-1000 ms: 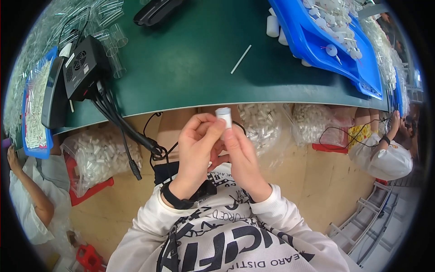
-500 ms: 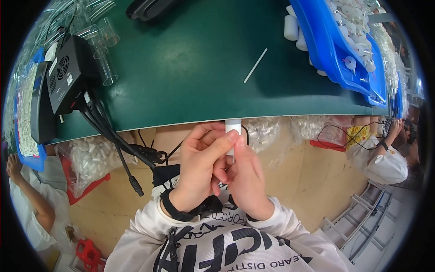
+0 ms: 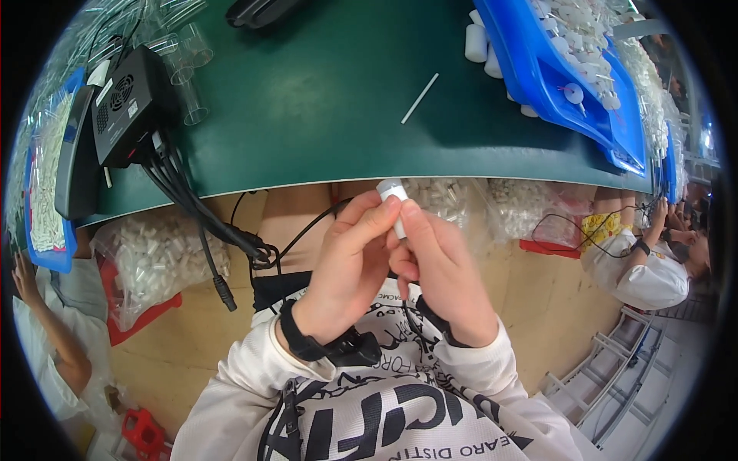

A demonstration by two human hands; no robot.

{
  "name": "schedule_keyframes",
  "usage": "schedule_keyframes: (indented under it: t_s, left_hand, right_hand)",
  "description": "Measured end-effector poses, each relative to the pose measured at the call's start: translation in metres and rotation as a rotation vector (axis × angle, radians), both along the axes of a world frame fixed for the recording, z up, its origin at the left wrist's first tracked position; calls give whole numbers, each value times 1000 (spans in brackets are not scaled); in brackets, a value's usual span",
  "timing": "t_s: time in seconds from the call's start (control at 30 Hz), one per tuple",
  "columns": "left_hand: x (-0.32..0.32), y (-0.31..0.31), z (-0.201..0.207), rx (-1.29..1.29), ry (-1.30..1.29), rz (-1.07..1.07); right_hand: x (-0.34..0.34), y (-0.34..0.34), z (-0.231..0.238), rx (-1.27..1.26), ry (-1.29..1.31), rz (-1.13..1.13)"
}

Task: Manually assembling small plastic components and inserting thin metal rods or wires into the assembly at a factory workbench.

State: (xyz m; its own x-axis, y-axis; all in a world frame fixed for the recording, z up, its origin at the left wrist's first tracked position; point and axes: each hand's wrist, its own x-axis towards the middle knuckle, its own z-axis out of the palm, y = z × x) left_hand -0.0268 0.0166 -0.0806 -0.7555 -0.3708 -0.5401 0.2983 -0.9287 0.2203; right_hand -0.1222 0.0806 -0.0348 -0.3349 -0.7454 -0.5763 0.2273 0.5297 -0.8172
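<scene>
Between both hands, at the front edge of the green table [image 3: 300, 131], is a small white cylinder [image 3: 393, 190] with a greyish, translucent-looking upper end. My left hand [image 3: 346, 257] pinches it from the left, thumb on its near side. From the right, my right hand [image 3: 446, 269] closes on its lower part, thumb pressed to it. The cylinder leans with its top to the left. Fingers hide its lower end, and whatever is inside cannot be made out. A thin white stick [image 3: 420, 98] lies on the table beyond my hands.
Right, a blue bin [image 3: 530, 84] holds white round parts, with white cylinders [image 3: 476, 43] beside it. Left stand a black box [image 3: 127, 104] with hanging cables [image 3: 188, 203] and clear tubes [image 3: 194, 104]. Bags of white pieces [image 3: 165, 253] sit below the edge. People [image 3: 634, 269] sit on both sides.
The cylinder has gone from upright to tilted left, and my right hand has turned and come away a little from my left. The whole view has shifted slightly.
</scene>
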Motion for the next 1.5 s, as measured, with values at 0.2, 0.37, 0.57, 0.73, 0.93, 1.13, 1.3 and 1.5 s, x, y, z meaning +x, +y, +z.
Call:
schedule_keyframes:
  t_s: [0.2,0.37,0.57,0.73,0.93,1.13,1.3,1.5]
  left_hand:
    - [5,-20,18,-130,-327,-125]
    - [2,-10,17,-53,-263,-63]
    - [6,-21,16,-44,-241,-117]
    - [1,-10,5,-241,-215,-13]
    - [2,-10,9,-376,-255,32]
    - [3,-18,12,-450,-277,-42]
    - [11,-6,11,-412,-105,-39]
    - [19,1,40,-312,222,-147]
  right_hand:
    - [37,-4,-25,-247,-192,-311]
    - [16,-4,-7,-61,-330,-225]
    - [37,-8,-15,-113,-227,-329]
    - [3,5,-35,-223,-249,-130]
    - [3,5,-42,-309,-335,-61]
    - [11,3,-50,-375,-321,-146]
    - [5,21,-20,-477,233,-151]
    - [-1,48,-5,-882,993,19]
